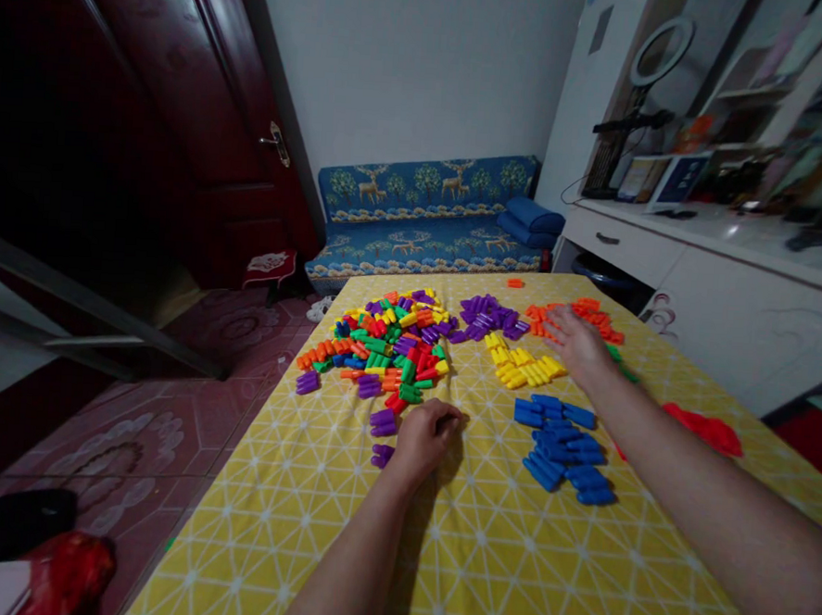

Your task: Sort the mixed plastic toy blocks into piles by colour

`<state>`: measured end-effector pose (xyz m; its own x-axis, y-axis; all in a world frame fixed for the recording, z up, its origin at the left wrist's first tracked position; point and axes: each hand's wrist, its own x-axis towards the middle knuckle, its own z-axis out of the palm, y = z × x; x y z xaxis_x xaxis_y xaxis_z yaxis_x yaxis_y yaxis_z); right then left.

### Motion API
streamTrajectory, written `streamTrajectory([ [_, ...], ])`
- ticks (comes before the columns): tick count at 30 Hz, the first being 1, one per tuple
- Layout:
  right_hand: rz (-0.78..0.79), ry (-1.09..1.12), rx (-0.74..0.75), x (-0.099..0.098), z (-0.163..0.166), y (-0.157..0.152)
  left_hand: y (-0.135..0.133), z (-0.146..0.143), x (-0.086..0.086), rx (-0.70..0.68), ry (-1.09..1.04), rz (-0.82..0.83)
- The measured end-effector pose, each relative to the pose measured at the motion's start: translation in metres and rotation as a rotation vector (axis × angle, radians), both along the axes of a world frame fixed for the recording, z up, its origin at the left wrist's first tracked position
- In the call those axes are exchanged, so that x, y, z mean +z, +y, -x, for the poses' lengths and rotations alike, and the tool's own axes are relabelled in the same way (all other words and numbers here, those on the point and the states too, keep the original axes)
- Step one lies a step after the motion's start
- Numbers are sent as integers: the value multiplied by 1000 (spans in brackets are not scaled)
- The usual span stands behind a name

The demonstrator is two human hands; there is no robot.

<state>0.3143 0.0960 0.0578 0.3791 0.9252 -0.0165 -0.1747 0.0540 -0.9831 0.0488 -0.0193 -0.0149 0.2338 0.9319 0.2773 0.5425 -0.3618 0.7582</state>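
My right hand [577, 344] reaches over the pile of orange plastic pieces [595, 311], its fingers stretched out and touching the near side of the pile. My left hand [429, 440] rests on the table with its fingers curled in; whatever is inside them, if anything, is hidden. Beside it lie purple pieces [383, 423] and the mixed heap of coloured pieces [388, 339]. Sorted by colour, a purple pile [488, 316], a yellow pile [523, 363] and a blue pile [562, 447] lie between and beyond my hands. Green pieces [620, 359] show partly behind my right wrist.
The table has a yellow patterned cloth [286, 523]. Red pieces [702, 429] lie right of my right forearm. One orange piece [515, 283] is alone near the far edge. A blue sofa [416, 224] stands behind, a white dresser [732, 299] at right, a metal frame [95, 339] at left.
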Motion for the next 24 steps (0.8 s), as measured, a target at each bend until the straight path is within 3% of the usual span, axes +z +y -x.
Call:
streamTrajectory([
  [5,-39,134,406,-33,103,-87,-5,0,4,10,-8,-45],
  [8,-31,91,385,-54,137,-119,-9,2,9,14,-68,-97],
  [12,-44,15,279,-72,143,-130,-12,12,23,113,-144,-202],
  [15,-80,-37,292,-76,141,-131,-9,31,36,286,-167,-345],
  [18,-108,-101,329,-75,144,-133,-3,60,42,626,-93,-522],
  [21,-123,-142,362,-74,148,-136,6,93,33,929,115,-407],
  [23,-126,-161,366,-74,150,-136,13,108,23,1001,158,-255],
  [24,-124,-168,366,-73,151,-136,16,113,18,975,167,-188],
])
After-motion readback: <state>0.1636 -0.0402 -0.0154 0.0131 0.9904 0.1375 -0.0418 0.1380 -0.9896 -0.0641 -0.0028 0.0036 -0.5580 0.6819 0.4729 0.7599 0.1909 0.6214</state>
